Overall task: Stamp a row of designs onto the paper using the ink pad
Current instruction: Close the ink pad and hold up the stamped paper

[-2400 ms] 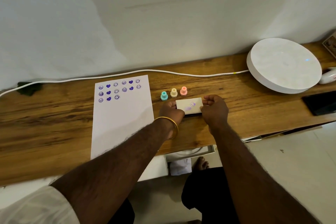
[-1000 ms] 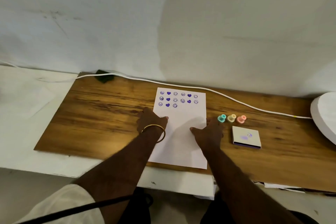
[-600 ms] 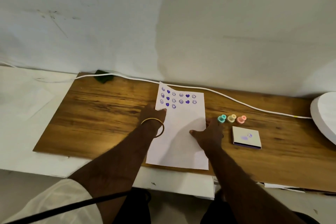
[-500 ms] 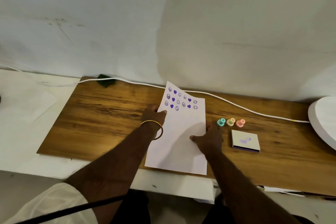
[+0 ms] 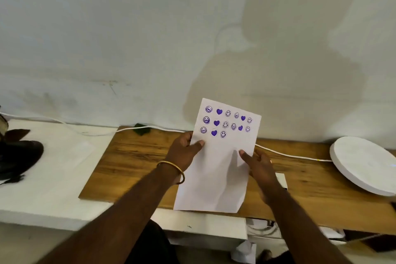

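The paper (image 5: 216, 173) is lifted off the bench (image 5: 132, 163) and tilted up toward the camera, held at both side edges. Nearest, its lower edge hangs free over the front lip of the bench at about 6 o'clock in the view. At 9 o'clock of the sheet the left hand (image 5: 184, 152), a gold bangle (image 5: 171, 170) on its wrist, pinches the edge with the thumb on the printed face and the fingers behind. At 3 o'clock the right hand (image 5: 260, 165) does the same, its thumb lying on the face; how its fingers sit behind is hidden.

Toward 12 o'clock of the sheet stand purple stamped designs (image 5: 226, 121): two rows of six smileys and hearts, and a third row of only three, so I judge the last row unfinished.

It is a thin, light sheet that will flop and crease if held by one corner; gripping at mid-height on both edges keeps it flat. Fresh ink may smear, so fingers should stay off the prints.

Behind the right wrist a white corner, probably the ink pad (image 5: 281, 179), peeks out. Farther off, a white cable (image 5: 289, 155) runs along the wall, and a round white disc (image 5: 364, 165) lies at 3 o'clock on the bench.
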{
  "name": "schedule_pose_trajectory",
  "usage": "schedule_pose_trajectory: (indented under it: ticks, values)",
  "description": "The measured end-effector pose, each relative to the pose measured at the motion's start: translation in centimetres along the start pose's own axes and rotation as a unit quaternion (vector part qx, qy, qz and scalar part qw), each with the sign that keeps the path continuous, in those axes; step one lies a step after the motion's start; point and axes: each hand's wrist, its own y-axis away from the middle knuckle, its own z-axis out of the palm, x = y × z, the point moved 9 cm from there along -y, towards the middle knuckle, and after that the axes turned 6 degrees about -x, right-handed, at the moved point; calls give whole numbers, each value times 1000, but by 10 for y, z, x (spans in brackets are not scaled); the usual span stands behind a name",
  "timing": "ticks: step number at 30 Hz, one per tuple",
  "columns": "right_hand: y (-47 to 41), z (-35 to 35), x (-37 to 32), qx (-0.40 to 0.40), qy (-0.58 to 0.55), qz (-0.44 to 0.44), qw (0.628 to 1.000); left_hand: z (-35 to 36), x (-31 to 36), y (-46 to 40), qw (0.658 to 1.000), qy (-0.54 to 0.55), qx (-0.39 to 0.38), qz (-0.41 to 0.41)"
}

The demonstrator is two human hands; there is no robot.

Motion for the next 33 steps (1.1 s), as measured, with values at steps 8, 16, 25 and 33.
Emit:
schedule_pose_trajectory:
  ticks: [8, 16, 25, 33]
  values:
    - [114, -26, -77, -52, -23, -98, 994, -3, 79, 108, 993, 96, -18, 67]
    - [191, -38, -102, -1, 8, -197, 980, -5, 92, 174, 990, 80, 19, 116]
    - [218, -43, -91, 48, 21, -200, 978, -6, 88, 197, 989, 40, 65, 129]
    - [232, -45, -89, 35, -9, -182, 983, -12, 93, 206, 986, 61, 73, 134]
